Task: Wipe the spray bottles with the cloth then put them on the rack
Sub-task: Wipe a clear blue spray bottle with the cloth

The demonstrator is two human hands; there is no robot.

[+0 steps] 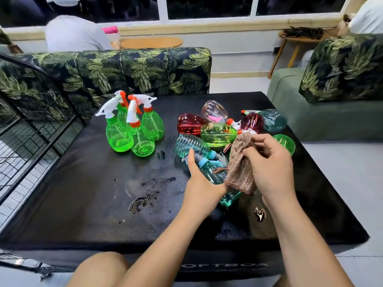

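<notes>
Step, likely: wiping. The left hand grips bottle; right hand, beside it, clutches cloth. Next: rub bottle, then rack, far left.

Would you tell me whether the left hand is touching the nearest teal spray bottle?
Touching: in the head view the left hand grips the nearest teal spray bottle.

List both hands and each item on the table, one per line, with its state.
Left hand: grips the teal bottle, which is tilted.
Right hand: grips the brown cloth, bunched against that bottle.
Four green bottles: upright, clustered, trigger heads on.
Red bottle: lying on its side in the pile.
Ribbed bottle: lying on its side.
</notes>
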